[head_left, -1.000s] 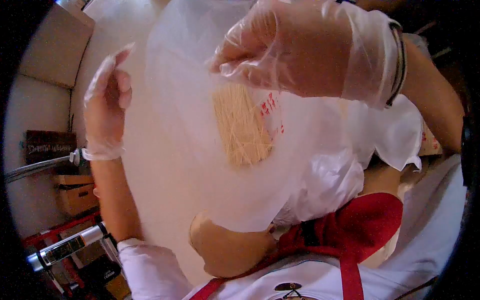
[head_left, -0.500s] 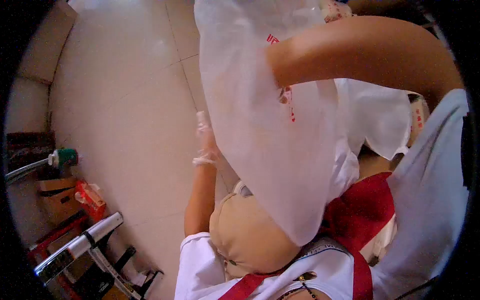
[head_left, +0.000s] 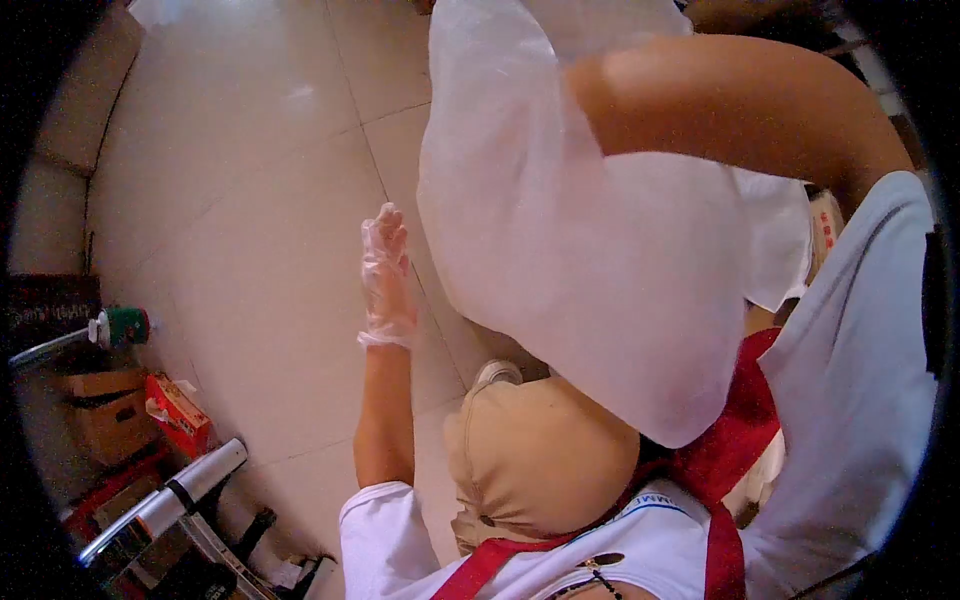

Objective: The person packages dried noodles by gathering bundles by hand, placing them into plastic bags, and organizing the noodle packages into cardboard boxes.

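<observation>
A large white translucent plastic bag (head_left: 620, 260) billows in front of my body, over my lap and the floor. My right forearm (head_left: 740, 100) reaches across to its upper part. The bag hides my right hand, so its fingers do not show. To the left of the bag, my left hand (head_left: 385, 265) is stretched forward over the floor in a clear disposable glove. Its fingers are slightly bent and hold nothing, and it is apart from the bag.
Pale floor tiles (head_left: 250, 220) spread out on the left. Along the lower left stand a cardboard box (head_left: 110, 415), a red box (head_left: 178, 412), a metal tube frame (head_left: 190, 485) and a green-capped item (head_left: 128, 326). A printed carton (head_left: 826, 225) shows behind the bag at right.
The bag has shifted right and risen off my lap, and its red print has turned out of sight. My left hand has moved slightly left, away from the bag.
</observation>
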The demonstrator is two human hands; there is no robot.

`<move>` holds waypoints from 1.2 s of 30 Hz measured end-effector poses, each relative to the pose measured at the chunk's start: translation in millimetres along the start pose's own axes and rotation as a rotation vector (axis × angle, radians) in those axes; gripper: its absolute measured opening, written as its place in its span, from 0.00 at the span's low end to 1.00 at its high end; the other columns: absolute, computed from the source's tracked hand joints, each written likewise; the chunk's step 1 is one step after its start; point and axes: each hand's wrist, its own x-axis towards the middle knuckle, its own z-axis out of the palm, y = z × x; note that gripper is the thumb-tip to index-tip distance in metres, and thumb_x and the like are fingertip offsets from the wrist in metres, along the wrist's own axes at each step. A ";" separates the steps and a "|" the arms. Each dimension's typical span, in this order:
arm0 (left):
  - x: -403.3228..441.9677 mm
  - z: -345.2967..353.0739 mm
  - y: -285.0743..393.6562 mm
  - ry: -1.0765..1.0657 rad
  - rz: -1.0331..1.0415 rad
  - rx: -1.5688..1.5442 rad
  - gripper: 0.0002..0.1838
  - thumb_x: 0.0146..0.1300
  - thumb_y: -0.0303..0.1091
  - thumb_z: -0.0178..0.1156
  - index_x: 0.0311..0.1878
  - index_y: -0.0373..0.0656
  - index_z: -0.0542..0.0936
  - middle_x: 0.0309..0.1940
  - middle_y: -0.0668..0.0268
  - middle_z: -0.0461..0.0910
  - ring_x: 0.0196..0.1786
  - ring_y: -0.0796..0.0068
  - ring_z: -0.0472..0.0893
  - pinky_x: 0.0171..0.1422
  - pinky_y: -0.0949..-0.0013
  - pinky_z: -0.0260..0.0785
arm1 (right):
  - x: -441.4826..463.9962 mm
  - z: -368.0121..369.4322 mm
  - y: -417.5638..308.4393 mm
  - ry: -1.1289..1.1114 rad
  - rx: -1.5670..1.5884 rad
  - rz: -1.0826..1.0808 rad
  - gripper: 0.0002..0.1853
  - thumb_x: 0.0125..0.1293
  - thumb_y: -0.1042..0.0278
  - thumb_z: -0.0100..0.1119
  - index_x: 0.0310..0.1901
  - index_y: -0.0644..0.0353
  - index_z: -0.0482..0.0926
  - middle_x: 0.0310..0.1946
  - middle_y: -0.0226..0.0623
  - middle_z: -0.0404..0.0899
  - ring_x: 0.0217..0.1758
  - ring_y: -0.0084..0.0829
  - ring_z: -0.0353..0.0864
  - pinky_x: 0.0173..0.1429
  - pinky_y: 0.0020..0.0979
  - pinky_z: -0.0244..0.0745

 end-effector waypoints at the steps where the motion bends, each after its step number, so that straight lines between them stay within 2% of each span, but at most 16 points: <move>1: -0.9 1.0 -3.5 -0.011 -0.004 0.006 0.30 0.60 0.58 0.38 0.58 0.48 0.64 0.58 0.67 0.63 0.60 0.69 0.59 0.65 0.61 0.39 | -0.9 1.6 1.7 0.005 0.003 -0.004 0.14 0.57 0.56 0.50 0.33 0.59 0.74 0.28 0.33 0.73 0.31 0.26 0.72 0.33 0.28 0.67; 6: -13.7 7.1 -60.5 -0.046 -0.133 -0.109 0.30 0.60 0.59 0.39 0.59 0.47 0.64 0.57 0.66 0.64 0.58 0.70 0.62 0.61 0.62 0.46 | -3.2 7.5 10.6 0.031 0.026 -0.025 0.14 0.57 0.55 0.50 0.32 0.59 0.74 0.26 0.33 0.73 0.29 0.26 0.71 0.32 0.28 0.67; 10: -20.4 -6.0 -53.4 -0.044 -0.062 -0.120 0.31 0.60 0.59 0.40 0.59 0.47 0.63 0.56 0.66 0.65 0.55 0.70 0.65 0.59 0.62 0.52 | -15.4 1.5 25.9 0.065 0.069 -0.047 0.15 0.57 0.55 0.51 0.31 0.59 0.74 0.25 0.32 0.72 0.28 0.26 0.71 0.30 0.28 0.67; 13: -23.8 -30.7 0.2 -0.099 0.162 -0.080 0.31 0.59 0.59 0.40 0.59 0.47 0.63 0.56 0.65 0.66 0.54 0.70 0.67 0.57 0.63 0.56 | -36.3 -6.1 41.7 0.112 0.115 -0.065 0.15 0.57 0.55 0.51 0.31 0.59 0.74 0.24 0.32 0.72 0.27 0.26 0.71 0.29 0.28 0.67; 16: -48.5 -20.5 93.0 -0.183 0.315 0.059 0.32 0.59 0.59 0.41 0.59 0.46 0.63 0.55 0.65 0.66 0.52 0.70 0.68 0.55 0.63 0.60 | -63.0 -14.0 58.5 0.170 0.168 -0.077 0.15 0.57 0.54 0.51 0.30 0.60 0.74 0.23 0.32 0.72 0.26 0.26 0.71 0.29 0.28 0.66; 19: -89.4 57.2 201.1 -0.244 0.347 0.399 0.31 0.59 0.56 0.44 0.60 0.46 0.62 0.52 0.63 0.66 0.51 0.74 0.68 0.53 0.69 0.60 | -90.3 -25.2 73.9 0.238 0.206 -0.090 0.15 0.56 0.54 0.51 0.29 0.60 0.75 0.22 0.31 0.72 0.25 0.26 0.71 0.28 0.28 0.66; 20: -94.9 81.1 222.6 -0.276 0.354 0.570 0.31 0.59 0.55 0.46 0.60 0.46 0.61 0.51 0.63 0.66 0.50 0.76 0.67 0.52 0.71 0.60 | -97.6 -29.5 79.6 0.260 0.218 -0.099 0.15 0.56 0.54 0.51 0.29 0.60 0.75 0.22 0.31 0.72 0.24 0.26 0.71 0.27 0.28 0.66; 21: -95.9 97.9 226.5 -0.267 0.353 0.578 0.31 0.59 0.55 0.46 0.60 0.46 0.61 0.51 0.63 0.66 0.50 0.76 0.67 0.52 0.71 0.60 | -105.0 -31.4 84.6 0.282 0.231 -0.104 0.15 0.56 0.54 0.52 0.29 0.60 0.75 0.22 0.31 0.72 0.24 0.26 0.71 0.27 0.28 0.66; 23: -97.7 122.4 227.9 -0.116 0.491 0.839 0.25 0.56 0.55 0.50 0.47 0.44 0.73 0.33 0.68 0.71 0.31 0.84 0.69 0.33 0.78 0.60 | -119.9 -32.6 89.2 0.330 0.254 -0.116 0.15 0.56 0.54 0.52 0.28 0.60 0.75 0.21 0.31 0.72 0.23 0.26 0.71 0.26 0.28 0.66; 24: -94.5 123.8 231.2 -0.102 0.488 0.843 0.25 0.56 0.55 0.50 0.47 0.44 0.73 0.33 0.68 0.71 0.31 0.84 0.69 0.33 0.78 0.60 | -125.3 -35.9 91.0 0.345 0.265 -0.128 0.16 0.56 0.54 0.52 0.28 0.60 0.75 0.21 0.31 0.72 0.23 0.26 0.71 0.26 0.28 0.66; 30: -76.9 112.8 253.4 -0.261 -0.136 1.425 0.18 0.56 0.52 0.51 0.29 0.45 0.76 0.18 0.74 0.69 0.18 0.84 0.65 0.22 0.79 0.56 | -167.2 -40.8 92.3 0.494 0.375 -0.192 0.16 0.56 0.53 0.52 0.27 0.60 0.75 0.19 0.30 0.72 0.21 0.25 0.70 0.24 0.28 0.65; 31: -79.5 108.5 250.4 -0.184 -0.054 1.377 0.16 0.55 0.49 0.53 0.18 0.49 0.73 0.09 0.78 0.65 0.11 0.85 0.62 0.16 0.77 0.52 | -173.4 -42.4 88.2 0.517 0.397 -0.217 0.16 0.56 0.53 0.52 0.27 0.60 0.75 0.19 0.30 0.72 0.21 0.25 0.70 0.24 0.28 0.65; 32: -78.2 101.6 248.9 -0.176 -0.061 1.372 0.16 0.55 0.49 0.53 0.18 0.49 0.73 0.09 0.78 0.65 0.11 0.85 0.62 0.16 0.77 0.52 | -176.0 -44.1 83.5 0.534 0.417 -0.241 0.16 0.56 0.53 0.53 0.27 0.60 0.75 0.18 0.30 0.72 0.20 0.25 0.70 0.23 0.28 0.65; 34: -80.6 81.9 254.4 -0.001 -0.093 1.073 0.14 0.55 0.47 0.53 0.21 0.49 0.74 0.11 0.77 0.67 0.12 0.86 0.62 0.14 0.79 0.49 | -167.8 -43.4 62.6 0.509 0.467 -0.334 0.16 0.56 0.53 0.53 0.26 0.60 0.75 0.18 0.30 0.72 0.20 0.25 0.70 0.23 0.28 0.65; 35: -84.8 76.4 260.4 0.041 -0.089 1.032 0.14 0.52 0.46 0.54 0.21 0.48 0.73 0.12 0.77 0.62 0.13 0.83 0.57 0.17 0.78 0.47 | -159.6 -37.2 47.6 0.460 0.507 -0.390 0.17 0.56 0.53 0.53 0.26 0.60 0.75 0.17 0.30 0.72 0.19 0.25 0.70 0.22 0.28 0.65; 36: -83.4 62.6 260.2 0.048 -0.079 1.027 0.14 0.52 0.46 0.54 0.21 0.48 0.73 0.12 0.77 0.62 0.13 0.83 0.57 0.17 0.78 0.47 | -142.7 -28.3 26.4 0.367 0.541 -0.487 0.17 0.56 0.51 0.52 0.24 0.59 0.75 0.16 0.28 0.69 0.18 0.22 0.67 0.21 0.27 0.63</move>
